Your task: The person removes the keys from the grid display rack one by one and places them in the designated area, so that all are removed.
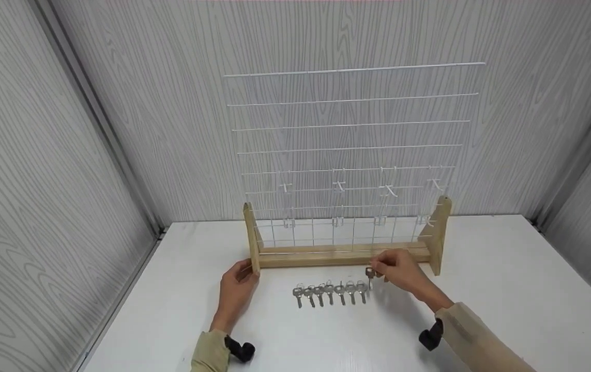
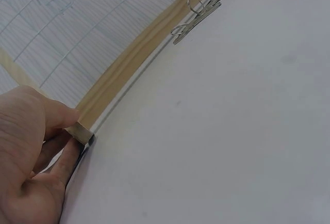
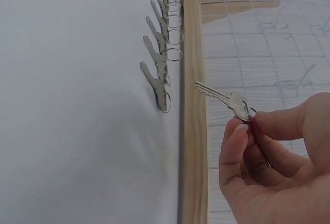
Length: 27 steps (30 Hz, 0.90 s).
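Note:
My right hand (image 1: pixel 399 268) pinches a key (image 3: pixel 219 96) by its small ring between thumb and fingers, raised off the table in front of the stand's wooden base. In the right wrist view the key's toothed blade points away from the fingertips. My left hand (image 1: pixel 236 291) grips the front end of the left wooden side piece (image 1: pixel 252 235) of a rack, thumb on one face and fingers on the other. Several more keys (image 1: pixel 330 293), each with a ring, lie in a row on the white table between the two hands.
The rack's white wire grid (image 1: pixel 352 124) rises behind the hands, with several hooks (image 1: pixel 389 190) hung on it in two rows. A wooden bar (image 1: pixel 321 261) joins its sides, and the right side piece (image 1: pixel 437 235) stands beyond my right hand. Grey wood-grain walls enclose the table (image 1: pixel 336 341).

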### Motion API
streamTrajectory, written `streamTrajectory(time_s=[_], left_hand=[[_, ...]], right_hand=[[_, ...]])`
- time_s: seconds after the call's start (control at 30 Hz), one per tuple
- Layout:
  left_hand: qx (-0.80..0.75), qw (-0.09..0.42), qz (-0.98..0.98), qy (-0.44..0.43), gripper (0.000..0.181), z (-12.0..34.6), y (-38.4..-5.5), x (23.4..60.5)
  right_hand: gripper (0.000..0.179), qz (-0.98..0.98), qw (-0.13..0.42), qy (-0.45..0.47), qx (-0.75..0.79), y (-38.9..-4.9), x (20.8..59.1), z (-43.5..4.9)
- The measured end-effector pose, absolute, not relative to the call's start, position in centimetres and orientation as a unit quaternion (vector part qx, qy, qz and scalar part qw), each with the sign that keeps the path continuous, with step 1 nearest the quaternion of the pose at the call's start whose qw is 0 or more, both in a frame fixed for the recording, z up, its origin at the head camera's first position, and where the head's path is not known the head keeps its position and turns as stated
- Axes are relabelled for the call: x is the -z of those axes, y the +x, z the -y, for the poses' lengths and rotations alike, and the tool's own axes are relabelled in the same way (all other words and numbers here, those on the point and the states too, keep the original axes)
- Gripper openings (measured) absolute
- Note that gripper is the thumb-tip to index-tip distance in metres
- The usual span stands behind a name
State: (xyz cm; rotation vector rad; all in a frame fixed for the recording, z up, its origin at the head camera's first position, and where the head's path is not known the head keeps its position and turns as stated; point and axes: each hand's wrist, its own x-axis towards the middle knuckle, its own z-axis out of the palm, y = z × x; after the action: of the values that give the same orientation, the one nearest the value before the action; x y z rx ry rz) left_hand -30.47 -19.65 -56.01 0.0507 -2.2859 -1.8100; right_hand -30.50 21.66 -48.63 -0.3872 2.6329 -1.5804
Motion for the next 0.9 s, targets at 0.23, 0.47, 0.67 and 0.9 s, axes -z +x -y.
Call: streamTrajectory(time_s=[0.23, 0.47, 0.67, 0.9], left_hand=[[0.619, 0.109, 0.778, 0.018, 0.04, 19.6, -30.3, 56.0], [0.625, 0.106, 0.773, 0.016, 0.041, 19.7, -30.2, 55.8], [0.621, 0.102, 0.776, 0.02, 0.042, 19.6, -30.3, 55.8], [0.609, 0.12, 0.784, 0.012, 0.041, 19.9, -30.7, 56.1]], right_hand=[[0.018, -0.86, 0.03, -0.109, 0.497, -30.3, 49.7, -21.7], [0.017, -0.86, 0.036, -0.109, 0.497, -30.5, 50.2, -22.0], [0.016, -0.868, 0.046, -0.08, 0.488, -30.3, 50.9, -21.9], [0.013, -0.883, 0.022, -0.096, 0.458, -30.3, 51.3, -21.6]])
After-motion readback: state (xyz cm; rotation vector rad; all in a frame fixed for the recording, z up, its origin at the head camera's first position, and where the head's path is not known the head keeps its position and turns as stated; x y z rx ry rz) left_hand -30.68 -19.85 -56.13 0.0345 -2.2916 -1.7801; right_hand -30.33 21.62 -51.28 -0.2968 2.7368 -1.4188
